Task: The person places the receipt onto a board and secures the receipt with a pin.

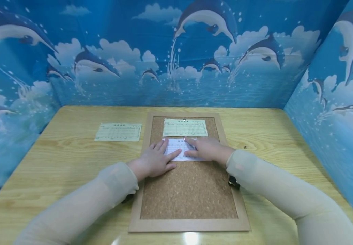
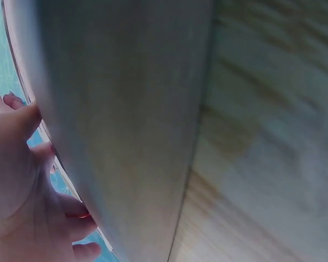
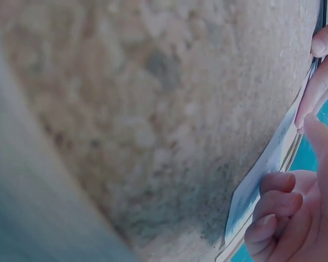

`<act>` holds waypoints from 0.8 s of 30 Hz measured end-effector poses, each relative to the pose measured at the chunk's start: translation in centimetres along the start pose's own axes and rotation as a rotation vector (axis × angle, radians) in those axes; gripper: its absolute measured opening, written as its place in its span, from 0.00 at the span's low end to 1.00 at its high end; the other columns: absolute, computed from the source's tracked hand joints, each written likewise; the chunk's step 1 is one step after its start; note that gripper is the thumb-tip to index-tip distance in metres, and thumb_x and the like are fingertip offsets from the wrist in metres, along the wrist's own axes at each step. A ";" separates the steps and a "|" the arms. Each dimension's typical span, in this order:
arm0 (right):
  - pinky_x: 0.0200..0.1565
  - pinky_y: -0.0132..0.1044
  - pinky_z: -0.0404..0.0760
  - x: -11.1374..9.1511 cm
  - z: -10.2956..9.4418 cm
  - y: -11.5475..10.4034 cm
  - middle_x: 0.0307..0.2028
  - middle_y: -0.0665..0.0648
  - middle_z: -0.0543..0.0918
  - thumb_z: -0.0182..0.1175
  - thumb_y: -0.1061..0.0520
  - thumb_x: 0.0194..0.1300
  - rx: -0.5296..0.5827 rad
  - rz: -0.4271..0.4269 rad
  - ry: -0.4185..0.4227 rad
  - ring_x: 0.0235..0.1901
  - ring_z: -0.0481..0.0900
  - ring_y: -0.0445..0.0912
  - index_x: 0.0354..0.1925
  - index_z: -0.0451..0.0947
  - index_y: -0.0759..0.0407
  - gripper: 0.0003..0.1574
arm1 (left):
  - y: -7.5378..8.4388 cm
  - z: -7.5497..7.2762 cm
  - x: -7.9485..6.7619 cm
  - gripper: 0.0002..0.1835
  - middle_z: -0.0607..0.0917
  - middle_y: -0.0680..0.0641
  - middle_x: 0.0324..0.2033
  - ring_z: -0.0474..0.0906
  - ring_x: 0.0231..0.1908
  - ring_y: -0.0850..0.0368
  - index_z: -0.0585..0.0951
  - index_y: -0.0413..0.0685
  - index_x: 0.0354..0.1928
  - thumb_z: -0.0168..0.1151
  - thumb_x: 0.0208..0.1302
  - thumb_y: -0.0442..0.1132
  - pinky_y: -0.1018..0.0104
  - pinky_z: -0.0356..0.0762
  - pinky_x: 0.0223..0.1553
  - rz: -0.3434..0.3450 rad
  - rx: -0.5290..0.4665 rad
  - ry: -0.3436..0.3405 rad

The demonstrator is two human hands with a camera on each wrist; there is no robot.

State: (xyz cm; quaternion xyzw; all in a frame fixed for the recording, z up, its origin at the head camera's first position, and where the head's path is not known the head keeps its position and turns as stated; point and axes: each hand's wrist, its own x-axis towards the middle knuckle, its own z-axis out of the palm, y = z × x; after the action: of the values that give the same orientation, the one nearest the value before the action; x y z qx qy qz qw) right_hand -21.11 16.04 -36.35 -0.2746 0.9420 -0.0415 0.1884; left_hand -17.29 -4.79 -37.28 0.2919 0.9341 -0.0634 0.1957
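White sheet: The white sheet [image 1: 174, 144] lies on the upper half of the board [image 1: 188, 194], just below the upper slip; both hands touch it.
Left hand: The left hand [image 1: 156, 161] is spread over the sheet's left side, index finger across the print, thumb on the cork below. Grip released; the fingers press rather than grasp.
Right hand: The right hand [image 1: 210, 148] reaches over the sheet's right side, index finger extended to the top edge, thumb lower on the paper. In the right wrist view other fingers are curled, with nothing seen inside them. No grasp observed.
Index fingertip: A small bright spot shows beside it; cannot tell whether it is a pin.
Upper slip: The upper slip [image 1: 185, 128], pale green and printed, lies near the board's top with a small pin [image 1: 184, 119] at its upper edge.
Loose slip: The loose slip [image 1: 118, 132], also green, lies on the table [image 1: 256, 136], left of the board.
Board: Cork, wooden frame, flat on the table.
Sleeves: Pale; a dark object shows under the right cuff [image 1: 236, 161].
Backdrop: The backdrop [image 1: 176, 92] is blue, printed with dolphins.
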 end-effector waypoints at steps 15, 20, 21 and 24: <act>0.55 0.50 0.70 0.0 0.3 0.3 0.62 0.62 0.69 0.46 0.35 0.68 0.034 -0.009 0.006 0.56 0.73 0.57 0.72 0.51 0.53 0.43 | 0.1 0.1 0.0 0.31 0.38 0.35 0.71 0.36 0.70 0.42 0.44 0.72 0.72 0.29 0.69 0.65 0.45 0.47 0.65 -0.004 0.001 0.000; 0.55 0.50 0.70 0.0 0.4 0.4 0.61 0.63 0.70 0.46 0.34 0.67 0.035 -0.007 0.002 0.55 0.73 0.57 0.72 0.49 0.51 0.44 | 0.2 -0.1 0.0 0.31 0.38 0.36 0.71 0.36 0.70 0.42 0.43 0.73 0.72 0.29 0.69 0.65 0.45 0.47 0.65 -0.015 0.000 -0.017; 0.55 0.50 0.70 0.1 0.4 0.4 0.61 0.63 0.71 0.46 0.34 0.67 0.036 -0.007 0.001 0.55 0.73 0.58 0.72 0.49 0.51 0.44 | 0.2 -0.1 0.0 0.31 0.38 0.36 0.71 0.36 0.70 0.42 0.43 0.73 0.72 0.29 0.69 0.65 0.45 0.47 0.65 -0.016 0.000 -0.018; 0.55 0.51 0.70 0.1 0.4 0.4 0.60 0.64 0.71 0.46 0.34 0.67 0.037 -0.004 -0.003 0.55 0.73 0.58 0.72 0.49 0.51 0.44 | 0.2 -0.2 -0.1 0.31 0.38 0.36 0.71 0.36 0.70 0.42 0.43 0.72 0.72 0.29 0.69 0.64 0.45 0.47 0.65 -0.019 -0.003 -0.023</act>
State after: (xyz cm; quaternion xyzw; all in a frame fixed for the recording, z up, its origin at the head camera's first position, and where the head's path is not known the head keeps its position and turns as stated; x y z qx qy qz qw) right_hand -21.27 16.38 -36.83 -0.2732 0.9403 -0.0588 0.1945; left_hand -17.17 -4.58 -37.10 0.2821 0.9345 -0.0674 0.2063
